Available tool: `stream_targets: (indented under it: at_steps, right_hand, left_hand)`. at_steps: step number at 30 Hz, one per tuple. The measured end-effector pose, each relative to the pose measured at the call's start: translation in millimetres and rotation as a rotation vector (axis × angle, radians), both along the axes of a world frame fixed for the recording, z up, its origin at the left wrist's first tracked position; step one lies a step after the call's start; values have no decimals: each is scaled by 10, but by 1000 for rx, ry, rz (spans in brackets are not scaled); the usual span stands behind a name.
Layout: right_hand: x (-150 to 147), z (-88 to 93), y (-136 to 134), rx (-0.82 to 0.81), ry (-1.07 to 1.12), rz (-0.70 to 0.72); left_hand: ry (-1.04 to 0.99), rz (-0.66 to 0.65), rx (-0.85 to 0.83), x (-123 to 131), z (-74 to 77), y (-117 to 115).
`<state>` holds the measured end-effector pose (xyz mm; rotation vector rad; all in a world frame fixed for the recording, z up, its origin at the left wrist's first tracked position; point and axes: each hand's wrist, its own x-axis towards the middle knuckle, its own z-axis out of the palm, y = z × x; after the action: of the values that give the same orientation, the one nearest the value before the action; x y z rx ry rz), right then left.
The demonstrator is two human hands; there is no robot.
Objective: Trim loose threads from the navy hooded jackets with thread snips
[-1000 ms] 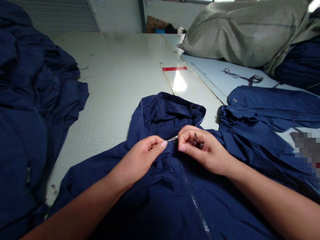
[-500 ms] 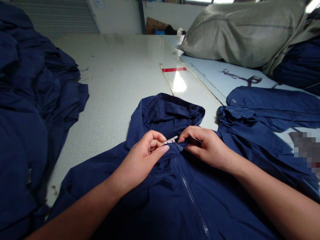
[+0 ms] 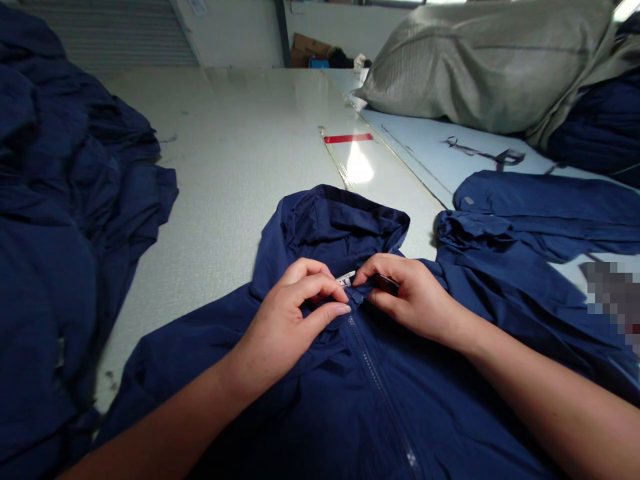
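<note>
A navy hooded jacket (image 3: 350, 400) lies front-up on the table, its zipper (image 3: 380, 393) closed and its hood (image 3: 340, 223) pointing away from me. My left hand (image 3: 295, 317) pinches the left side of the collar at the zipper top. On the right side of the collar, my right hand (image 3: 405, 293) is closed on the fabric with a small dark object partly hidden in its fingers. A small white label (image 3: 345, 278) shows between the two hands.
A heap of navy garments (image 3: 60, 220) fills the left side. More navy jackets (image 3: 540, 220) lie at the right. A big grey sack (image 3: 490, 67) rests at the back right. Red tape (image 3: 349, 138) marks the pale table (image 3: 235, 153).
Both hands shifted slightly toward the zipper top. My left fingers curled tighter over the collar, and the white label came more into view between the hands.
</note>
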<state>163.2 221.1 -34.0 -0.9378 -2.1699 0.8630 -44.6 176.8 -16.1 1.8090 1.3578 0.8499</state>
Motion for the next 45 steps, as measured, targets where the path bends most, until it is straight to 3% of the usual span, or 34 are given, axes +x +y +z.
stream_targets:
  at_steps: [18, 23, 26, 29, 32, 35, 38, 41, 43, 45]
  right_hand:
    - [-1, -36, 12, 0, -23, -42]
    - [17, -55, 24, 52, 14, -69]
    - [25, -68, 24, 118, 43, -43]
    - [13, -96, 28, 196, 91, 1]
    - [-18, -110, 34, 226, 140, 46]
    - [-31, -63, 34, 106, 123, 19]
    - [22, 48, 36, -187, 85, 1]
    - [128, 187, 52, -481, 114, 76]
    - [192, 270, 62, -516, 119, 64]
    - [227, 330, 63, -437, 100, 14]
  left_hand:
    - [-125, -106, -57, -58, 82, 48]
    - [-263, 50, -155, -47, 29, 46]
    - [-158, 107, -245, -20, 1, 46]
    - [12, 45, -309, -4, 23, 51]
    - [39, -11, -363, -12, 53, 61]
    - [-29, 8, -410, -29, 54, 66]
    - [-65, 31, -442, -35, 46, 58]
    - [-113, 32, -480, -30, 42, 42]
    - [-154, 24, -500, -28, 39, 36]
    - [-186, 11, -507, -32, 33, 39]
